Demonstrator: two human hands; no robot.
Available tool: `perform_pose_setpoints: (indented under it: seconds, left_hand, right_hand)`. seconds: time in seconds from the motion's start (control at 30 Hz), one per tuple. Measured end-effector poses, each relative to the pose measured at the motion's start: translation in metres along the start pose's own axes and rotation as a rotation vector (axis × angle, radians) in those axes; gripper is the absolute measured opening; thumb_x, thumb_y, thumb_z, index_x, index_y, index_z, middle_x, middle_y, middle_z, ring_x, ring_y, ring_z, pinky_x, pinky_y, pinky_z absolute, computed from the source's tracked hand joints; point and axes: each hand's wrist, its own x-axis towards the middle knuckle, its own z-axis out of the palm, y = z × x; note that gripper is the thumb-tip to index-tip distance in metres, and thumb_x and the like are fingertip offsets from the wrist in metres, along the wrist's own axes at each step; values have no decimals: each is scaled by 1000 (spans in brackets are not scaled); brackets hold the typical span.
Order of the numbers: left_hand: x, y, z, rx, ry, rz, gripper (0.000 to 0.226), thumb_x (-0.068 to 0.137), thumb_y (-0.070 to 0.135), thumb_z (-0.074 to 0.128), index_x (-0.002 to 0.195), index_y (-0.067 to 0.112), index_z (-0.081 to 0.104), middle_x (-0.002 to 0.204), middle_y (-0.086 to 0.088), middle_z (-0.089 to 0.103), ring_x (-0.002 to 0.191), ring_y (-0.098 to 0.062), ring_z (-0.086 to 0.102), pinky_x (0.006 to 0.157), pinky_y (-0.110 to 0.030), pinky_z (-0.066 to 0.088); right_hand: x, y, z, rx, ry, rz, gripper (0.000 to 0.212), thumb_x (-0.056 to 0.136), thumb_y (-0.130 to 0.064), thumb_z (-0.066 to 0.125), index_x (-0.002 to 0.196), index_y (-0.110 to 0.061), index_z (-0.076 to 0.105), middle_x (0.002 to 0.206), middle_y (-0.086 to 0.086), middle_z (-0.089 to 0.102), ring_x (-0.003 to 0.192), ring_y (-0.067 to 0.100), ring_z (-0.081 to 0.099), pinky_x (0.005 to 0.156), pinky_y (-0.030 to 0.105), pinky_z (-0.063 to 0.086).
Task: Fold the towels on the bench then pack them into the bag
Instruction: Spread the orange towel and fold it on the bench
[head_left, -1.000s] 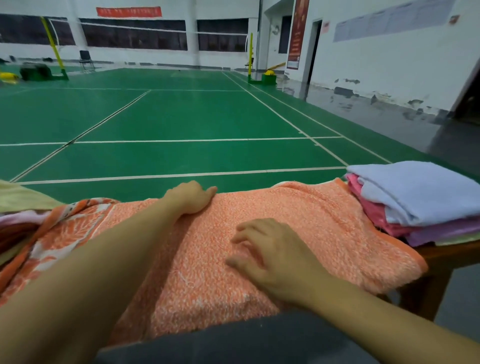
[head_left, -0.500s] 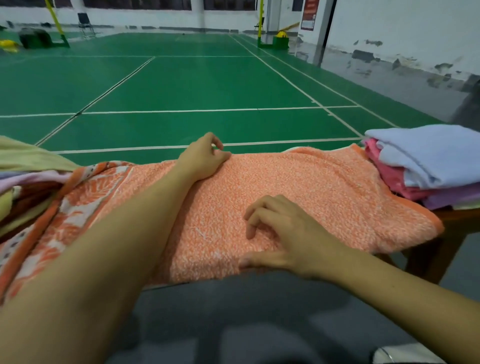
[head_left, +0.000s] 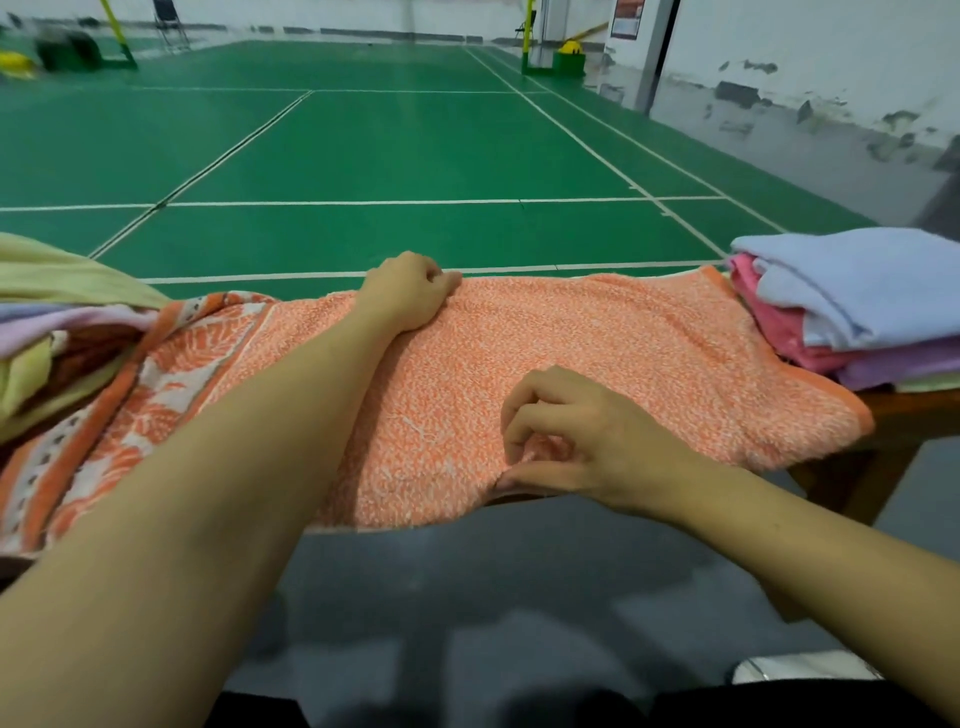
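- Gripping the far edge of the orange towel (head_left: 597, 343) with my left hand (head_left: 408, 291), fingers curled over the hem about midway along its length.
- My right hand (head_left: 582, 441) pinches a small ridge of the same towel near its front edge, thumb lying along the hem and fingertips bunched on the raised cloth.
- That towel lies spread lengthwise over the wooden bench (head_left: 904, 415), covering most of the seat; its front edge hangs a little over the near side, and its patterned border trails off to my left.
- Towels I can count: one orange one under my hands; a folded stack (head_left: 857, 306) on my right with a pale blue one on top, pink beneath it, lilac under that, and a pale green sliver at the bottom, so four layers there.
- On my left sits a loose heap (head_left: 47, 322) with yellow-green and lilac cloth; I cannot tell how many pieces make it up.
- The folded stack touches the orange towel's right end, and the heap overlaps its patterned border on the left.
- Beyond the bench runs a green court floor (head_left: 389, 156) with white lines, and a scuffed white wall (head_left: 831, 62) stands off to the right.
- My left forearm crosses over the towel's left half and hides part of it.
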Motion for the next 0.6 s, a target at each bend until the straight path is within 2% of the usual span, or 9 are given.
perform_pose_setpoints:
  seconds: [0.1,0.17,0.27,0.33,0.4,0.5,0.6]
  left_hand:
    - [3,0,-1,-139,63,11,43,101,55,47,87,18,65,83,0,67,82,-23,61,72,-35,44]
    - [3,0,-1,-204,90,8,44,101,53,48,88,14,64,83,-1,66,81,-24,61,71,-34,41]
    - [4,-3,-2,-291,118,16,34,99,51,55,95,18,64,95,2,66,90,-21,61,80,-34,45]
    - [5,-3,-2,-331,135,29,25,98,48,59,101,24,61,104,3,63,98,-19,59,87,-36,46]
    - [4,-4,-2,-348,132,38,23,98,47,59,104,26,60,108,2,63,101,-20,59,91,-37,47]
    - [3,-5,-1,-340,123,38,24,98,47,59,107,25,61,112,-1,66,102,-21,61,92,-39,48]
    - [2,-4,-2,-357,108,29,25,99,47,58,110,24,62,111,1,65,102,-19,60,92,-38,47]
  right_hand:
    - [0,2,-4,2,39,6,19,86,-40,75,85,-21,72,96,-10,63,91,11,55,79,36,45]
    - [4,-3,-12,37,41,40,22,88,-41,73,85,-20,75,92,-11,65,87,9,57,74,35,48]
    - [8,-11,-24,113,-18,116,30,94,-46,63,90,-20,78,89,-13,71,80,6,66,69,35,54]
    - [8,-17,-28,173,-59,244,29,97,-46,59,95,-23,77,76,-11,73,67,4,69,67,24,53]
    - [7,-21,-29,294,-98,376,23,101,-37,58,93,-22,73,61,0,70,52,8,68,61,16,48]
    - [7,-28,-30,478,-45,524,20,101,-30,57,90,-16,67,65,9,70,60,14,73,59,25,56]
    - [10,-29,-31,435,-10,503,15,99,-35,59,92,-22,63,73,2,71,63,5,67,59,24,51]
